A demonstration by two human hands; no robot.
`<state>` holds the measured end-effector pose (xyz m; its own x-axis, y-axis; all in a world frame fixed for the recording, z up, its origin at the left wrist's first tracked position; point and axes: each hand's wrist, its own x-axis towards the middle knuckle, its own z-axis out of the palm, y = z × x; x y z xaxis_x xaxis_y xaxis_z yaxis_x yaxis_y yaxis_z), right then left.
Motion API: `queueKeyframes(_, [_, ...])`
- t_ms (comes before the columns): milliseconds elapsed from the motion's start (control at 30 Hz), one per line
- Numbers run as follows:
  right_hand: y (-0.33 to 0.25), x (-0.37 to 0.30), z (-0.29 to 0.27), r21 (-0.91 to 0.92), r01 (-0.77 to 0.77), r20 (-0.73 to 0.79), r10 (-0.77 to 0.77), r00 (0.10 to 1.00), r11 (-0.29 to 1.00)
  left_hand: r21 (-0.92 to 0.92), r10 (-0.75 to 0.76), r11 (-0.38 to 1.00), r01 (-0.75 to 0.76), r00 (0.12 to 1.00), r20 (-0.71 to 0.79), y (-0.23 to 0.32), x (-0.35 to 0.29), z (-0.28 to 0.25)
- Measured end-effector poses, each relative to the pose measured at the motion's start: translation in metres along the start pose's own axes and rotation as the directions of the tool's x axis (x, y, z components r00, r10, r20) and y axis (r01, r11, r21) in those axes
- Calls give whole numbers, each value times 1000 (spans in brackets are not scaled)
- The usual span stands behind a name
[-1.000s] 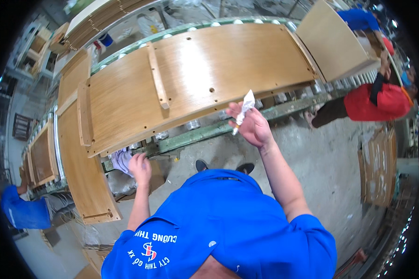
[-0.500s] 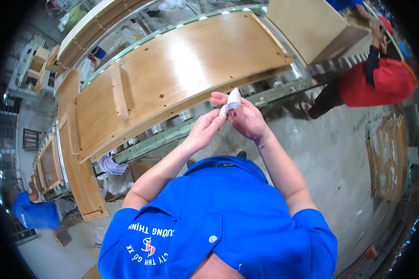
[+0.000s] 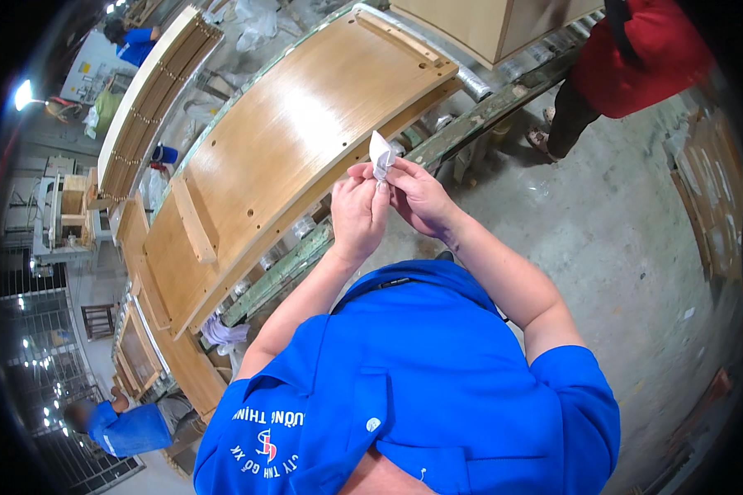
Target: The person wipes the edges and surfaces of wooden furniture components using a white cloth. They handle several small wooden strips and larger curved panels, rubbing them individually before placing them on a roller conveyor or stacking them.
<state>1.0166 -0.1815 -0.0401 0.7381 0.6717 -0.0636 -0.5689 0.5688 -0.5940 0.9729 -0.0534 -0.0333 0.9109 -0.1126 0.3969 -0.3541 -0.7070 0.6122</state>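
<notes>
Both my hands are raised together in front of me, at the near edge of a large varnished wooden panel. Between them is a small folded and twisted white piece; whether it is paper or cloth I cannot tell. My left hand pinches its lower end with thumb and curled fingers. From the other side my right hand grips it, thumb along its side. The piece's pointed upper end sticks up above my fingers. Drilled holes and a light wooden strip show on the panel, which lies on a roller conveyor.
The conveyor's green rail runs between me and the panel. A large wooden box stands farther along. At the right a person in red stands; another in blue is at lower left. Stacked boards lie at the right.
My hands have drawn closer together around the white piece, with the left fingers more curled. The view has turned, and the panel, box and person in red have shifted in it.
</notes>
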Motion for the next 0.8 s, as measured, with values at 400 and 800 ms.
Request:
queueKeyframes(400, [21,2,23,72,102,-78,-97,992,992,-574,-209,721,389,911,355,-4,-14,-32])
queueKeyframes(800, [78,7,80,-323,265,-90,-308,947,909,-169,-62,986,12,955,-292,-27,-46,-59])
